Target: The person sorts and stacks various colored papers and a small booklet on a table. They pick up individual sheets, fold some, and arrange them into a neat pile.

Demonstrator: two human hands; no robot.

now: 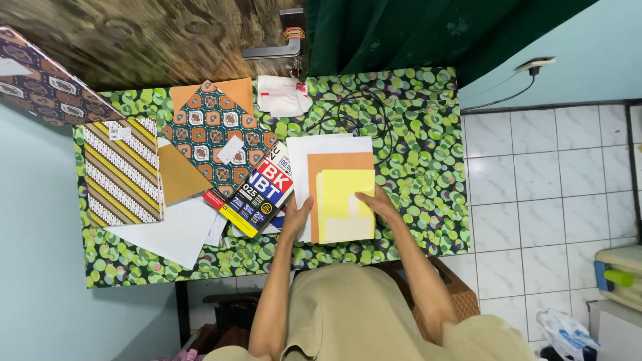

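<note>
A yellow paper sheet point(344, 194) lies on an orange sheet point(334, 162), which lies on white sheets point(328, 144), all stacked on the table with the green leafy cloth point(414, 154). My right hand point(376, 203) rests flat on the yellow sheet's right edge. My left hand point(296, 217) presses on the left edge of the stack, beside a thick paperback book point(257, 190). Both hands hold nothing; their fingers lie spread on the paper.
Left of the book lie patterned batik papers point(214, 130), a striped one point(122, 172), a brown sheet point(179, 175) and loose white sheets point(177, 230). A white crumpled bag point(282, 95) and black cable point(354, 113) sit at the back. A white tiled floor point(535, 180) is to the right.
</note>
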